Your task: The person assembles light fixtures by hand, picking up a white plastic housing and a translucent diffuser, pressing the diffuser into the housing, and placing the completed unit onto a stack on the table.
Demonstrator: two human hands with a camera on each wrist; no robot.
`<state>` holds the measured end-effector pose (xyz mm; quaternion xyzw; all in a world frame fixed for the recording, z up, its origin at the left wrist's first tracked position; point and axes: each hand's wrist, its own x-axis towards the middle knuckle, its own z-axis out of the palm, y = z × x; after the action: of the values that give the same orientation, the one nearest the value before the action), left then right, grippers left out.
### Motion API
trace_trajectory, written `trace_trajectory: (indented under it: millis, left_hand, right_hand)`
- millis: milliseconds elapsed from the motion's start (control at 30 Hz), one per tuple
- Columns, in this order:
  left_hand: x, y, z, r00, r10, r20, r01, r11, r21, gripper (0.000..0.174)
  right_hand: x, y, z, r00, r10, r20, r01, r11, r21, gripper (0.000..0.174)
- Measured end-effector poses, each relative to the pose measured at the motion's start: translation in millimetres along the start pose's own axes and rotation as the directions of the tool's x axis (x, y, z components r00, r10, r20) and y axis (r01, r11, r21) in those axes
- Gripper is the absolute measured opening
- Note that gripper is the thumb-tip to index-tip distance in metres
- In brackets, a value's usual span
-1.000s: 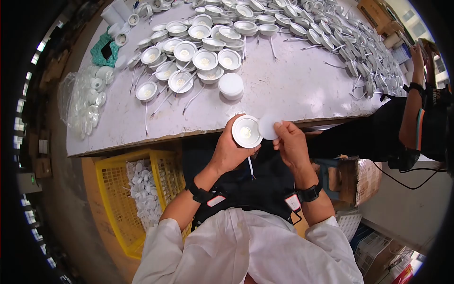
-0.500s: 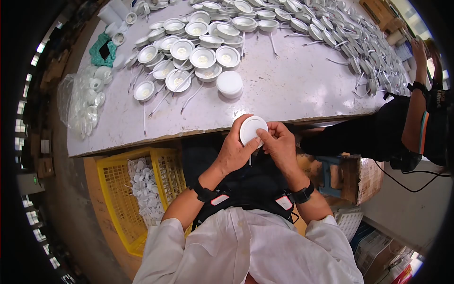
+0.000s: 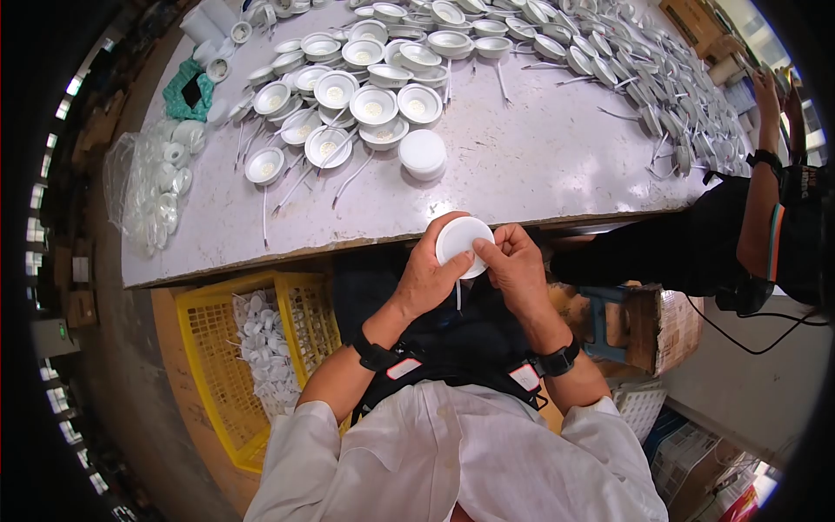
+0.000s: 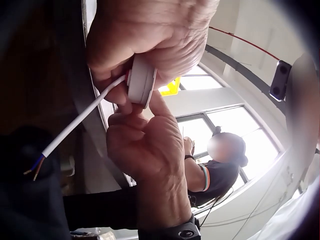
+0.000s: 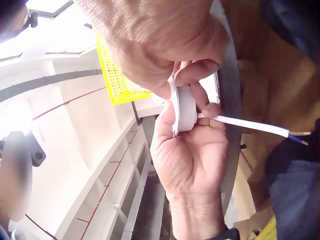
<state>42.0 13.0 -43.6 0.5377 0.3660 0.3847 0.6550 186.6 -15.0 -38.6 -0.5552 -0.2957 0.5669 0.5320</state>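
Both hands hold a small round white downlight (image 3: 457, 237) in front of the table edge, its face covered by a flat white diffuser disc. My left hand (image 3: 428, 277) grips the left side, fingers round the rim and thumb on the disc's lower part. On the right, my right hand (image 3: 520, 277) pinches the edge, its thumb pressing the disc face. The housing (image 4: 140, 82) shows edge-on between the hands in the left wrist view. A white cable (image 5: 252, 125) with bare-ended blue and brown wires hangs from its back.
A stack of white discs (image 3: 424, 157) stands on the table (image 3: 539, 165). Open downlights (image 3: 335, 91) lie behind it, with a larger heap (image 3: 609, 65) at right. A yellow crate (image 3: 204, 365) with white parts is lower left. Another person (image 3: 757, 226) is at right.
The right hand has brought the loose disc from beside the downlight onto its open face. Over the last half second both hands stay nearly in place, thumbs on the disc.
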Motion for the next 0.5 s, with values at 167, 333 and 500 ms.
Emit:
trace_trajectory:
  millis: [167,333,500]
  left_hand:
    - [-2,3,-5,1.000,-0.010,0.008,0.010,1.000,0.006,0.048]
    - [-5,10,-8,0.998,-0.069,0.012,0.069,0.998,-0.008,0.048]
    - [-8,6,-8,0.999,-0.046,-0.016,0.046,0.999,-0.017,0.047]
  right_hand:
    - [0,-2,3,0.994,0.103,0.048,-0.106,0.993,0.054,0.024]
    - [1,1,7,0.986,0.149,0.069,-0.153,0.986,0.068,0.024]
    - [0,1,12,0.986,0.151,0.068,-0.155,0.986,0.059,0.024]
